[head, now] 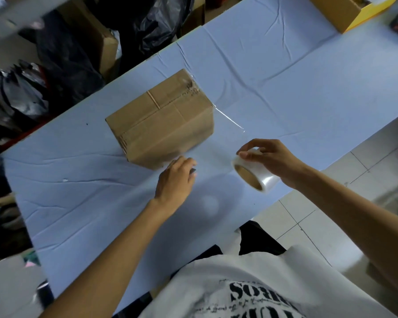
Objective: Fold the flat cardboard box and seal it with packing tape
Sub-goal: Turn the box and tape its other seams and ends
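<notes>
A closed brown cardboard box (161,120) stands on the blue-covered table (78,180), its flaps folded shut and clear tape over the top seam. A strip of clear tape (228,119) stretches from the box's right corner toward the roll. My right hand (269,159) grips the clear packing tape roll (254,173) just off the box's near right corner. My left hand (177,180) rests low beside the box's near edge, fingers curled around a small dark object (193,172) that I cannot identify.
An open cardboard box with a yellow edge (345,10) sits at the table's far right. Black plastic bags (62,60) and more cartons crowd the floor beyond the far edge. White tiled floor (308,214) lies to my right.
</notes>
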Motion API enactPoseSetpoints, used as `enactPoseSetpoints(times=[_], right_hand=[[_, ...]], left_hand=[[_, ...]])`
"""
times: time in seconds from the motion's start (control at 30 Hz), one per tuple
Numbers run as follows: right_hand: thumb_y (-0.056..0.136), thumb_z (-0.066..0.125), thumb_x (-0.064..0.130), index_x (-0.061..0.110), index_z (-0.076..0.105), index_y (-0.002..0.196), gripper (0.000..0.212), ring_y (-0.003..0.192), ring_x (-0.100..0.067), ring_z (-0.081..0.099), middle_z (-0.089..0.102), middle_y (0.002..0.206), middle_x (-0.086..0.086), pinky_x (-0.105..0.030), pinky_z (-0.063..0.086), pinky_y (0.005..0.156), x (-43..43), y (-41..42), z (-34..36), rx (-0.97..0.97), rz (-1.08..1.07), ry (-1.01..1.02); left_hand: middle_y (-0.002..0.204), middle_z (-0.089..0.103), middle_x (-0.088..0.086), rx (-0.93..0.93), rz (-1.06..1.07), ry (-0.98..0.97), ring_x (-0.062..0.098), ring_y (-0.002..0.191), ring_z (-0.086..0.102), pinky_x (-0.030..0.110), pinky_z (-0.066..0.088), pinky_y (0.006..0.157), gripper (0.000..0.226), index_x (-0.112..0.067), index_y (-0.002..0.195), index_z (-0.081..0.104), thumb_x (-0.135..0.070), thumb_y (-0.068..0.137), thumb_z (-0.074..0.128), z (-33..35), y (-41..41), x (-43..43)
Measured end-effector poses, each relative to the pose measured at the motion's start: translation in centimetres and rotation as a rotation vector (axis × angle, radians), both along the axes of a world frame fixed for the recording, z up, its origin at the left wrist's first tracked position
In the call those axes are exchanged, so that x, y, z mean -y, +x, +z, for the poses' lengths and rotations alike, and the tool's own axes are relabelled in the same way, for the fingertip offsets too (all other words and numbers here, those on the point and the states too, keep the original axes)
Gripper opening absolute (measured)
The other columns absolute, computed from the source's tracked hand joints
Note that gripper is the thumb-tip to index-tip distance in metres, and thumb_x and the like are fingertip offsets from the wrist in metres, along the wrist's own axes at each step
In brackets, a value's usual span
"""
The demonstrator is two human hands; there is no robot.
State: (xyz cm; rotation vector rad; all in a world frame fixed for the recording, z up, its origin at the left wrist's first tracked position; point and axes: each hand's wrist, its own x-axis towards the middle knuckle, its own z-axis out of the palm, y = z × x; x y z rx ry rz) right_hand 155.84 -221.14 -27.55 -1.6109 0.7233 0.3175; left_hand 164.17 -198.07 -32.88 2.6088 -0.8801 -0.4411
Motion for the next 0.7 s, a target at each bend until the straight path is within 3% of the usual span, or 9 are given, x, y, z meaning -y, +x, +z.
enactPoseSetpoints(times=[0.1, 0.3, 0.4, 0.5, 0.6, 0.7], right_hand=[[0.087, 0.070, 0.018, 0.005, 0.072, 0.096, 0.016, 0.045, -0.003, 0.051, 0.058, 0.071, -0.005, -0.010, 0.040, 0.044, -0.2, 0.1, -0.1, -0.006, 0.010, -0.006], [0.087, 0.070, 0.020, 0.007, 0.072, 0.098, 0.017, 0.049, -0.006, 0.054, 0.060, 0.075, -0.007, -0.012, 0.042, 0.045, -0.6, 0.7, 0.0, -0.008, 0.031, -0.007], [0.087, 0.069, 0.021, 0.008, 0.073, 0.098, 0.017, 0.056, -0.012, 0.054, 0.061, 0.077, -0.006, -0.012, 0.042, 0.046, -0.6, 0.8, 0.2, -0.018, 0.050, -0.017], [0.087, 0.069, 0.026, 0.009, 0.073, 0.096, 0.019, 0.053, -0.008, 0.055, 0.062, 0.074, -0.002, -0.012, 0.043, 0.046, -0.5, 0.7, 0.5, -0.022, 0.029, -0.029], [0.085, 0.069, 0.036, 0.012, 0.075, 0.088, 0.025, 0.057, -0.010, 0.055, 0.065, 0.075, 0.001, -0.015, 0.042, 0.051, -0.4, 0.4, 0.5, -0.041, -0.061, -0.046], [0.083, 0.070, 0.040, 0.013, 0.076, 0.081, 0.027, 0.059, -0.014, 0.053, 0.065, 0.074, -0.001, -0.021, 0.039, 0.053, -0.4, -0.1, 0.3, -0.050, -0.142, -0.059]], left_hand=[[0.105, 0.059, 0.011, 0.026, 0.110, 0.226, 0.033, 0.101, 0.056, 0.044, 0.046, 0.078, 0.017, -0.010, 0.102, 0.056, -0.018, 0.088, 0.061, -3.5, -0.9, -1.2], [0.096, 0.056, 0.018, -0.063, 0.385, 0.072, 0.038, 0.092, 0.052, 0.043, 0.038, 0.078, 0.009, -0.005, 0.089, 0.054, -0.006, 0.085, 0.062, -5.6, -1.9, -1.4], [0.092, 0.050, 0.013, -0.139, 0.288, 0.016, 0.038, 0.088, 0.051, 0.038, 0.035, 0.075, 0.006, -0.006, 0.087, 0.051, -0.007, 0.090, 0.055, -4.5, -2.1, -1.0], [0.083, 0.049, 0.000, -0.192, 0.123, -0.108, 0.029, 0.075, 0.054, 0.040, 0.042, 0.067, 0.009, -0.011, 0.088, 0.049, -0.017, 0.094, 0.051, -0.6, -1.7, 0.0], [0.073, 0.053, -0.007, -0.093, 0.031, -0.270, 0.013, 0.062, 0.046, 0.031, 0.043, 0.060, 0.008, -0.016, 0.086, 0.053, -0.020, 0.093, 0.054, 4.8, -0.7, 1.2], [0.068, 0.052, -0.009, -0.015, 0.056, -0.421, 0.013, 0.063, 0.048, 0.019, 0.036, 0.051, 0.012, -0.014, 0.083, 0.057, -0.021, 0.093, 0.057, 9.9, 1.0, 2.6]])
